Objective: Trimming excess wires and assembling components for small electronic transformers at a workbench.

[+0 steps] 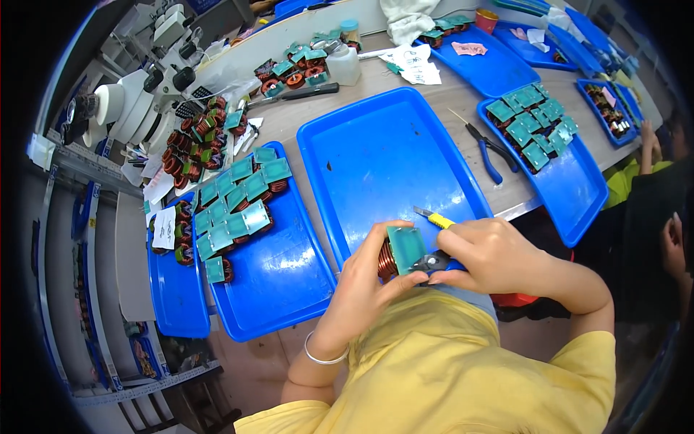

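My left hand is closed around a copper-wound coil that has a square green circuit board on it. My right hand grips blue-handled cutters, whose dark jaws lie against the board's lower right edge. Tucked in the same hand is a yellow utility knife with its blade tip pointing out to the left. Both hands are over the near edge of a large blue tray bearing a few dark specks. What the jaws grip is too small to tell.
Coils with green boards fill part of a left blue tray; more lie on a right tray. Pliers lie between trays. A screwdriver, a bottle and a microscope stand farther back. A co-worker's hand shows right.
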